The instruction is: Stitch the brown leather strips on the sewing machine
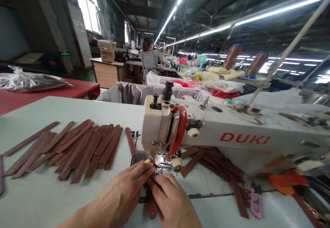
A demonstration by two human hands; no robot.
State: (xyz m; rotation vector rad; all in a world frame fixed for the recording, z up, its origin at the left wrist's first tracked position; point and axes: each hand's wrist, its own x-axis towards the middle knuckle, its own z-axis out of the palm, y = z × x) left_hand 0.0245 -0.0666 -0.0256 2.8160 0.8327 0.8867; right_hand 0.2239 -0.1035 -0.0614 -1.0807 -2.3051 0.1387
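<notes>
1. The brown strip (152,210) is narrow and flat with a rounded near end; it lies beneath the two hands, running toward the needle area of the sewing machine (232,135)
2. The left hand (126,183) has its fingers close together, their tips beside the metal presser foot (163,162); whether they grip or only press the strip cannot be told
3. The right hand (172,197) lies over the strip with fingers bent and close together, almost meeting the left; its thumb's hold is hidden
4. A small yellow piece (147,161) shows at the left fingertips
5. Similar strips form a loose, overlapping pile (85,149) on the left of the pale table (31,118), with one single strip (131,142) nearer the machine
6. More strips (213,162) lie under the machine arm, which rises over the work area; pink-handled snips (256,200) lie at right
7. A clear plastic bag (28,80) holds dark brown contents on the red table (85,87)
8. Behind the machine stands a grey-lined bin (131,92), its contents unclear; a person (149,61) is farther back
</notes>
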